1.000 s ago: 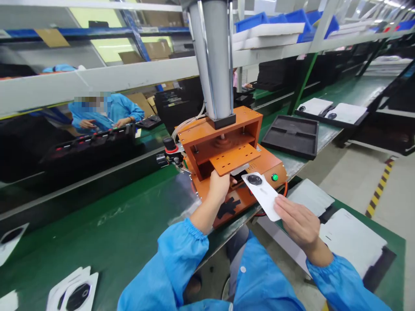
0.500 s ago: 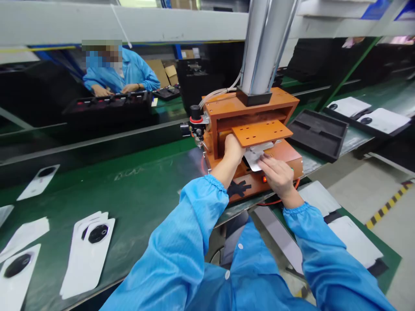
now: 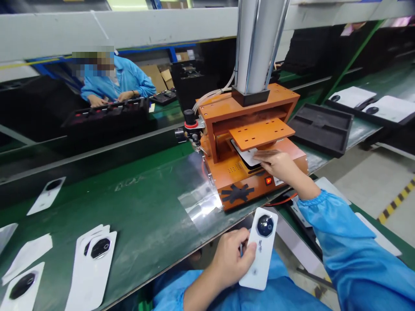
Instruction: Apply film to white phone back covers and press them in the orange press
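My left hand (image 3: 231,257) grips a white phone back cover (image 3: 259,270) by its left edge, thumb on top, in front of my body below the bench edge. The cover has a round black camera area near its upper end. My right hand (image 3: 280,166) reaches into the orange press (image 3: 227,190), its fingers stretched out and touching the near right part of a white panel (image 3: 244,155). That panel lies on the black bed under the raised orange plate (image 3: 262,133), which hides its far end.
Several white phone covers lie on the green bench at left, some in a stack (image 3: 89,276). A black tray (image 3: 319,129) stands right of the press, and more covers (image 3: 391,107) lie beyond it. Across the bench a co-worker (image 3: 128,77) in blue handles dark parts.
My left hand has come out of the press down toward my body and now holds a phone back cover. My right hand stays at the press. The view has shifted slightly.
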The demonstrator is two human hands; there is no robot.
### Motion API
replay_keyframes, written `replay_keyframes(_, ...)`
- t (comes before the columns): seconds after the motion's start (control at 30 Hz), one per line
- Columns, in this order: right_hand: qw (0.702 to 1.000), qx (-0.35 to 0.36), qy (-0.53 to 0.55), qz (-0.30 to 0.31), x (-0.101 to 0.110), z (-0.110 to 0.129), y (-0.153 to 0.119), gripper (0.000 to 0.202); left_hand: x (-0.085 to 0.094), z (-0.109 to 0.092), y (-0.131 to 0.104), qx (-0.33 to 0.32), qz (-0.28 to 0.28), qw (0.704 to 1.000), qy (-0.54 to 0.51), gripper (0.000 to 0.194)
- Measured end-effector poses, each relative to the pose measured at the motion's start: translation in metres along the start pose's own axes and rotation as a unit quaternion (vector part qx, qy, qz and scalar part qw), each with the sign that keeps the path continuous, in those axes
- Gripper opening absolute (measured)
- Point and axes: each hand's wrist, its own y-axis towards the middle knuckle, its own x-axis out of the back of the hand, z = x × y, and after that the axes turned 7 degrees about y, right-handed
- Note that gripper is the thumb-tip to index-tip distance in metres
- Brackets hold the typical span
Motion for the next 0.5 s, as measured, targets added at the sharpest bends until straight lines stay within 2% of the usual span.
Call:
replay_keyframes(0.1, 0.999, 0.0, 0.005, 0.044, 0.009, 0.001, 0.004, 0.036, -0.002, 0.011, -0.006, -0.012, -0.029, 0.999, 0.024, 0.029)
replay_keyframes(0.2, 0.998, -0.016, 0.005, 0.061, 0.013, 0.002, 0.006, 0.035, -0.002, 0.018, -0.003, -0.027, -0.056, 0.997, 0.041, 0.031)
replay_keyframes(0.4, 0.992, -0.025, 0.041, 0.114, 0.017, 0.008, 0.009, 0.037, -0.003, 0.018, 0.008, -0.108, -0.077, 0.984, 0.118, 0.025)
replay_keyframes(0.47, 0.995, -0.02, 0.043, 0.085, 0.013, 0.014, 0.0, 0.037, -0.004, 0.017, 0.013, -0.143, -0.07, 0.976, 0.147, 0.016)
replay_keyframes(0.5, 0.998, -0.026, 0.039, 0.049, 0.01, 0.017, -0.008, 0.035, -0.004, 0.017, 0.015, -0.161, -0.069, 0.97, 0.167, 0.013)
